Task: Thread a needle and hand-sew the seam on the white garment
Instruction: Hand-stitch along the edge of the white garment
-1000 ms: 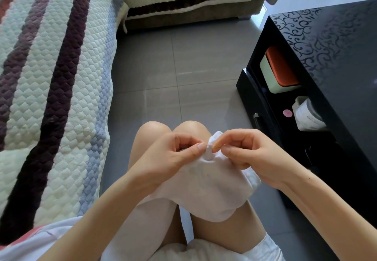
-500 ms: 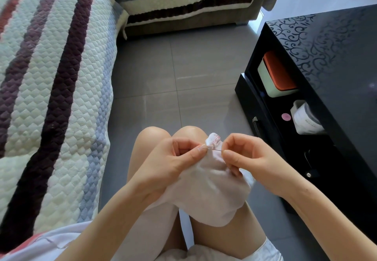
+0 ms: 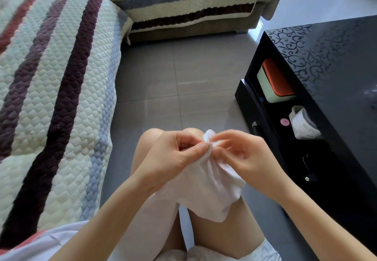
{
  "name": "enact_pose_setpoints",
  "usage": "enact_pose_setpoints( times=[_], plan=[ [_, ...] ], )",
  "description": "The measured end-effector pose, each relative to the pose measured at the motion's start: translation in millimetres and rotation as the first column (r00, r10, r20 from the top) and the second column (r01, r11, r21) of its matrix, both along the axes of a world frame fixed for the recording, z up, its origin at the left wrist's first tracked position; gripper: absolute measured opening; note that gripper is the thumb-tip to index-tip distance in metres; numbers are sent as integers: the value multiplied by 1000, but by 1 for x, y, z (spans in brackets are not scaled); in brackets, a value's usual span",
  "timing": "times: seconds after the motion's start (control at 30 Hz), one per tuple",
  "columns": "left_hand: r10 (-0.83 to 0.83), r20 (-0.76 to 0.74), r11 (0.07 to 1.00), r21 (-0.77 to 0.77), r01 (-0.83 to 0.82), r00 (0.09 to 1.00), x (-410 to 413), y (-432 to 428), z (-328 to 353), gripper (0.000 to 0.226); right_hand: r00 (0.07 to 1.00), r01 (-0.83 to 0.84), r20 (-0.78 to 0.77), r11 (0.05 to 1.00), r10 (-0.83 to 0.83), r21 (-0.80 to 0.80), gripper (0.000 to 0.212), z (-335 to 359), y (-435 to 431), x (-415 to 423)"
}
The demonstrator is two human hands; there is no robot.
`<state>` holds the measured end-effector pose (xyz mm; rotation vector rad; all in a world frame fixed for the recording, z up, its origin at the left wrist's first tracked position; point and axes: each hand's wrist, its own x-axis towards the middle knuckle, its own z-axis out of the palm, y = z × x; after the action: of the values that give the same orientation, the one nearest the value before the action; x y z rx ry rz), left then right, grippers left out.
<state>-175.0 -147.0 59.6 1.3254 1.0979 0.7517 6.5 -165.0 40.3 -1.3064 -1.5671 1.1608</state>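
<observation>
The white garment (image 3: 206, 187) hangs over my knees, its top edge bunched up between both hands. My left hand (image 3: 173, 156) pinches that bunched edge between thumb and forefinger. My right hand (image 3: 242, 154) is right against it from the right, its fingertips pinched together at the fabric's top edge and blurred by motion. The needle and thread are too small and blurred to make out here.
A quilted striped sofa cover (image 3: 51, 97) fills the left side. A black patterned coffee table (image 3: 330, 72) stands at the right, with an orange-lidded box (image 3: 273, 83), a white pouch (image 3: 304, 124) and a pink disc (image 3: 284, 122) on its lower shelf. Grey tiled floor (image 3: 177, 85) lies ahead.
My right hand drew slightly away to the right half a second ago with a thin needle showing, and has now come back against the fabric's top edge. The left hand kept its pinch.
</observation>
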Motion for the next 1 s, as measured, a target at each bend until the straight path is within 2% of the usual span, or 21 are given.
enact_pose_setpoints(
  times=[0.07,0.17,0.3,0.4,0.47,0.53,0.6,0.67,0.73,0.8,0.87,1.0],
  plan=[
    [31,-45,999,46,-29,998,1,-2,-1,14,980,27,185,976,-67,214,17,3,0,2],
    [22,-97,995,98,-12,995,3,-4,2,15,939,-66,322,857,-120,511,17,8,5,-4],
    [-4,-51,998,60,7,999,2,-3,10,15,899,-238,426,705,-99,668,19,6,15,-7],
    [11,14,1000,-8,-11,1000,0,-1,13,16,905,-259,418,668,-85,698,21,7,19,-13],
    [14,-27,1000,11,-14,1000,1,-2,13,20,919,-262,393,676,-44,689,17,9,19,-21],
    [41,-102,998,43,-37,994,2,-3,14,34,940,-265,340,684,27,679,12,12,18,-28],
    [45,-105,999,35,-42,993,1,-2,14,39,972,-219,207,752,112,622,13,16,16,-32],
    [7,-72,1000,16,-6,997,0,0,15,28,987,-158,68,821,144,549,14,20,15,-32],
    [-14,-72,1000,13,15,997,-2,1,16,32,990,-124,13,845,137,521,14,22,13,-32],
    [1,-94,999,36,3,996,-2,1,18,25,993,-92,-20,851,119,517,15,23,11,-32],
    [16,-130,998,56,-8,991,1,2,19,23,993,-82,-31,835,118,545,17,24,9,-34],
    [77,-320,990,133,-35,944,6,-3,14,48,984,-111,-19,694,177,712,19,41,5,-40]
  ],
)
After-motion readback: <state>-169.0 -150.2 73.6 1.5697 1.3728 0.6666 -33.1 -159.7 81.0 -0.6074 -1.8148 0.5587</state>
